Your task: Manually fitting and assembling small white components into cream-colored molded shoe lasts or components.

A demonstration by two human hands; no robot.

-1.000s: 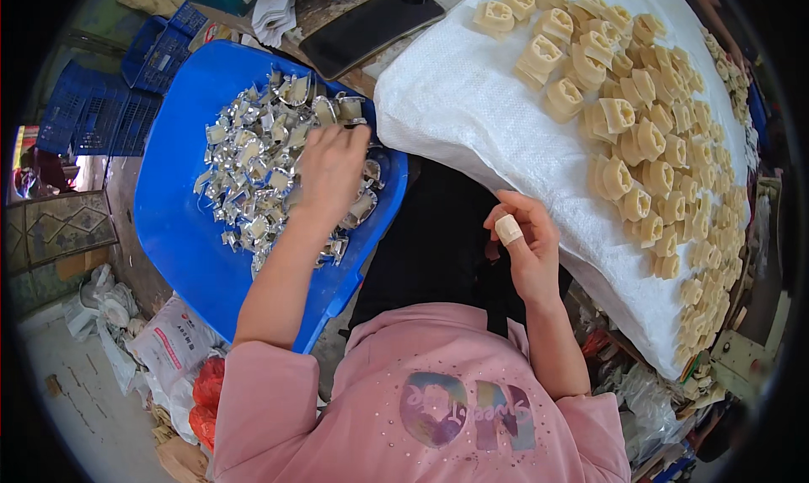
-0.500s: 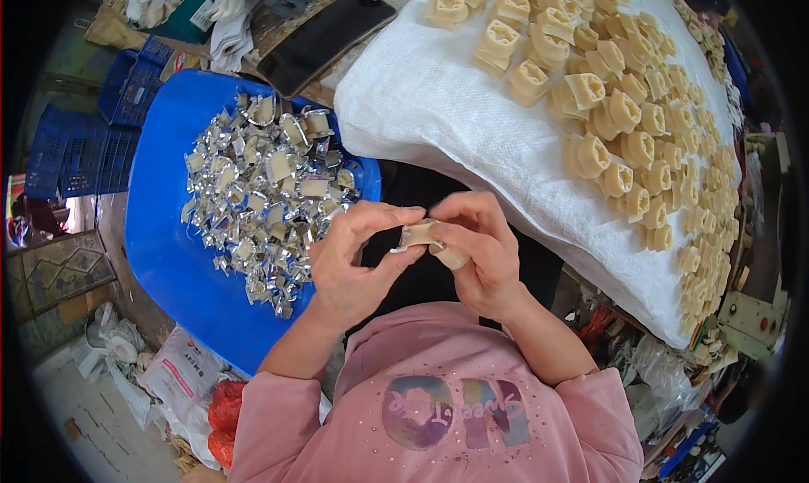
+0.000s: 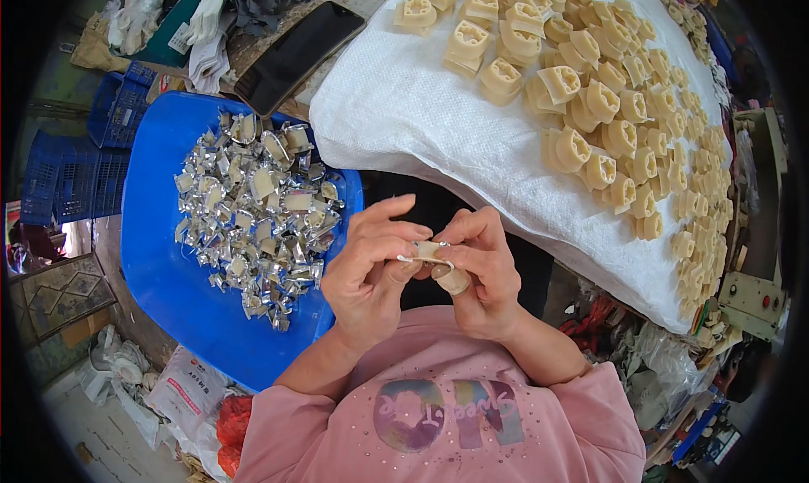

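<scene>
Between my two hands, above my lap, is a small cream moulded piece (image 3: 452,281) with a rounded end and a flat tab. My right hand (image 3: 484,272) is closed round the rounded end, its fingertips pinching from above. My left hand (image 3: 369,272) pinches the flat end with thumb and fingers, the index finger raised. A bit of silver edging shows at the tab; the fingers partly hide the join. To the left, a blue plastic tub (image 3: 160,289) holds many silver-foiled cream pieces (image 3: 263,188).
Right and far, many bare cream pieces (image 3: 570,148) lie spread on a stuffed white woven sack (image 3: 379,116). Beyond the tub are a black phone (image 3: 299,57), white gloves (image 3: 208,45) and blue crates (image 3: 72,175). A white printed bag (image 3: 187,386) stands near left, by a red bag (image 3: 232,437).
My left hand has shifted its grip, with the index finger now lifted. Both hands still hold the piece, a little lower in view. The surroundings have shifted slightly left with the head's motion.
</scene>
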